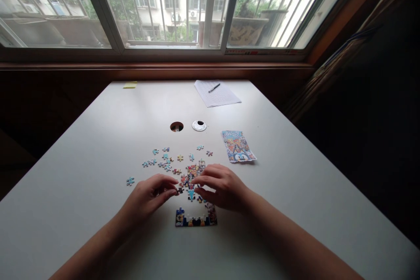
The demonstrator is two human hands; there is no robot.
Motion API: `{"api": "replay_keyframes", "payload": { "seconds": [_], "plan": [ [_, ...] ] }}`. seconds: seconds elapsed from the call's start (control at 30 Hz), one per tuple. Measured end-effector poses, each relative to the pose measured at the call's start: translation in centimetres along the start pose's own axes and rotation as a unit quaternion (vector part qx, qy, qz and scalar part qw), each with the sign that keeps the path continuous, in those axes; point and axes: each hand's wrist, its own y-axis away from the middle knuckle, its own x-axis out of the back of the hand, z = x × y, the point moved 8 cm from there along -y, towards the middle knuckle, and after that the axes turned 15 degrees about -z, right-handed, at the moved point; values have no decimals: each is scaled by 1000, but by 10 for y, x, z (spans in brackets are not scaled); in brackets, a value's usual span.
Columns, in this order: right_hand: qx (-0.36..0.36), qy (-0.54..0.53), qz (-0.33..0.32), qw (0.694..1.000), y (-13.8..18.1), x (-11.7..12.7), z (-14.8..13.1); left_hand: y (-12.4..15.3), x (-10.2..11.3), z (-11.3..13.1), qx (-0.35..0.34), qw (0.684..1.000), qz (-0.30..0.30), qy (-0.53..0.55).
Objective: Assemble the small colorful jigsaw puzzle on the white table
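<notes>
My left hand [151,190] is curled, with a dark jigsaw puzzle piece [180,190] at the tips of its thumb and fingers. Opposite it, my right hand [220,183] hovers over a colourful cluster of puzzle pieces [196,169], thumb and fingers apart; its fingers hide part of the cluster. A light-blue puzzle piece [191,194] lies between the two hands. Nearer to me is a joined puzzle section [196,222], a U-shaped strip with a dark bottom edge. Several loose pieces [166,156] are scattered beyond my left hand, one blue piece [130,181] farther left.
A picture card [238,146] lies to the right on the white table [82,157]. Farther back are a round hole [176,127], its metal cover [199,125], paper sheets [218,96] with a pen [214,88], and yellow sticky notes [130,84]. A barred window [170,4] faces me.
</notes>
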Motion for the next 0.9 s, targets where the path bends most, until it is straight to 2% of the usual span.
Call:
{"api": "replay_keyframes", "payload": {
  "seconds": [0.33,0.67,0.8,0.9],
  "plan": [
    [26,9,-18,999,-4,-9,-15,-3,-9,9,12,1000,-8,21],
    [36,7,0,999,-6,-4,-22,-4,-16,10,8,998,-26,65],
    [35,0,13,999,-6,-1,-22,-3,-12,8,3,996,-19,86],
    [33,-3,27,999,-5,3,-21,0,-1,11,-6,999,10,49]
  ]
}}
